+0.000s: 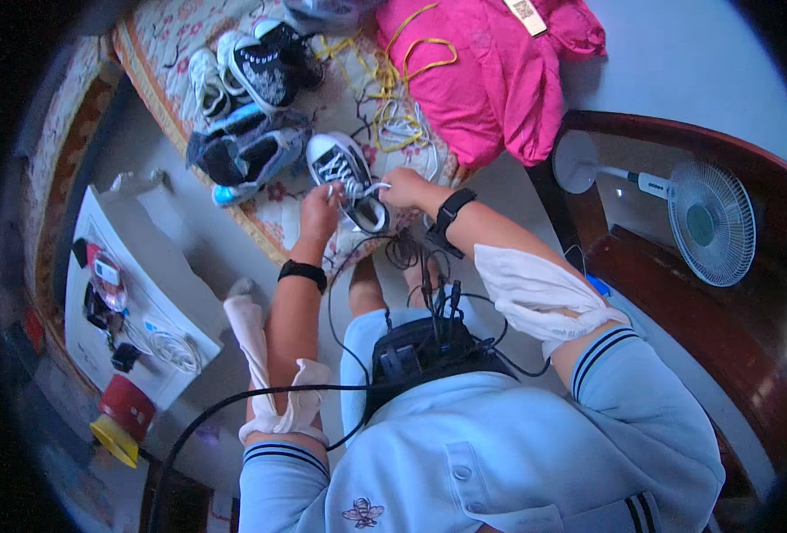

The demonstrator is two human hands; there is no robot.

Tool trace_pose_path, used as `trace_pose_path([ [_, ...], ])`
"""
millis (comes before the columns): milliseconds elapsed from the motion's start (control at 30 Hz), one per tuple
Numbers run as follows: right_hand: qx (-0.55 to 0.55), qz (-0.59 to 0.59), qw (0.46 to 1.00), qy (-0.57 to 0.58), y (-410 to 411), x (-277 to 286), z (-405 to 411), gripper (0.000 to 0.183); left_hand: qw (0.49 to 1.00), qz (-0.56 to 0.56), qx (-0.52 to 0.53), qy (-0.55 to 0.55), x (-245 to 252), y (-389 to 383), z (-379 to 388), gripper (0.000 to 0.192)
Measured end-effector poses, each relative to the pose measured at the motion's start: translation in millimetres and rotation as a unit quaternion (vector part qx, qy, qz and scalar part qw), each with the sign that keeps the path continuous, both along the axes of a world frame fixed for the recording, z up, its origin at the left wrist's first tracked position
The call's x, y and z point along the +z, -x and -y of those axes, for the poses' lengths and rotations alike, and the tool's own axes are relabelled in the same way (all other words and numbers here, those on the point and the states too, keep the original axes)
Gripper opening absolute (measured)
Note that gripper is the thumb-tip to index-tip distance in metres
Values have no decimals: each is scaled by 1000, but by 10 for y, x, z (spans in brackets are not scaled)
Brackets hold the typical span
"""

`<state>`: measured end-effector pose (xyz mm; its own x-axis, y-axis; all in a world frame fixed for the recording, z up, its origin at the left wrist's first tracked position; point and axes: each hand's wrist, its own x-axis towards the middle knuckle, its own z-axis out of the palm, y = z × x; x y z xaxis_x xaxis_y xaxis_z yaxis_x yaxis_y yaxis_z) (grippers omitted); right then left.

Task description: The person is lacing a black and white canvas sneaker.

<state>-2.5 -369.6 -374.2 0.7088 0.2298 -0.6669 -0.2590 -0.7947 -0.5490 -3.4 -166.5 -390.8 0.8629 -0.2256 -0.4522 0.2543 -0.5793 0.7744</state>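
A black-and-white canvas sneaker (337, 162) lies on a floral quilted cover (280, 230), its toe pointing away from me. White laces criss-cross its front. My left hand (320, 210) is at the left side of the shoe, fingers closed on one end of the white shoelace. On the other side my right hand (405, 189) grips another part of the lace, which stretches from the shoe's eyelets. Just beyond my right hand lie loose white laces (400, 124) tangled with yellow laces (387, 73). Both wrists wear black straps.
Blue-grey shoes (253, 153), white shoes (207, 80) and a black patterned shoe (263, 70) stand to the left. Pink fabric (473, 86) lies at the back right. A white fan (703, 223) is at the right. A white cabinet (187, 280) holds cables. Black cables hang before my waist.
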Motion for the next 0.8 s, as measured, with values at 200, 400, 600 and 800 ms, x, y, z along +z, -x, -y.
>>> trace_pose_path([
  [200, -12, 36, 994, -99, -4, 114, 77, 28, 988, -51, 137, 52, 121, 62, -110, 29],
  [400, 106, 128, 981, -101, -285, 428, -184, 21, 966, -136, 176, 129, 284, -77, -73, 23],
  [600, 158, 220, 957, -104, -453, 504, -294, 19, 956, -90, 217, 178, 354, -223, -37, 20],
  [800, 203, 196, 943, -175, -490, 524, -295, 17, 973, -64, 170, 143, 454, -369, -187, 17],
])
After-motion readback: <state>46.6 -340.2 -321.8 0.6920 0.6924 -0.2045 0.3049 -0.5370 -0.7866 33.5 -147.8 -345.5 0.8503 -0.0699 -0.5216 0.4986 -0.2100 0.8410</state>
